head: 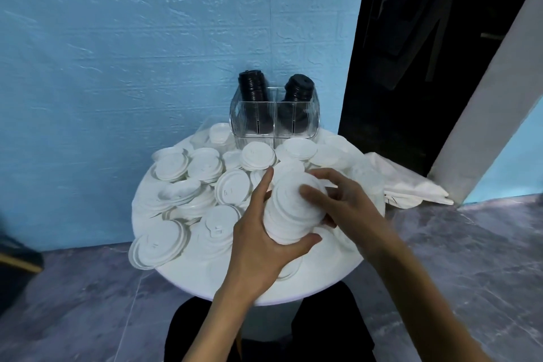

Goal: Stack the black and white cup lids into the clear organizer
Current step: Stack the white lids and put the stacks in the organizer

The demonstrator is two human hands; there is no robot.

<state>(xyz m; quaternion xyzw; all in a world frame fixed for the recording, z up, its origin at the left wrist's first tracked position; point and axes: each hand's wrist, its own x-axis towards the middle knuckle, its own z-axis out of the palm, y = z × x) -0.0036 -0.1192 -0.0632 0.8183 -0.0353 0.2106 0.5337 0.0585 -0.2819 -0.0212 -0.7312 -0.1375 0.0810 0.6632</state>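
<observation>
Both hands gripping a stack of white lids over the tabletop.

Left hand (258,232) cups the white lid stack (289,214) from below and beside; right hand (343,203) curls over its top. Clear organizer (274,119) stands at the far edge of the tabletop (293,288), black lid stacks (252,88) in two compartments. Judged step: gathering white lids. Next move calls for squaring the stack and carrying it to a free compartment; loose white lids (173,164) remain.

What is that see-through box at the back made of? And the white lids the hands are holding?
The clear ribbed organizer box looks like hard, glossy plastic, perhaps acrylic: you see the black lid stacks through its walls, and its edges catch light. The stack of round white cup lids, gripped by the left hand and the right hand, looks matte and moulded; thin plastic or pressed paper fibre, hard to tell.
</observation>
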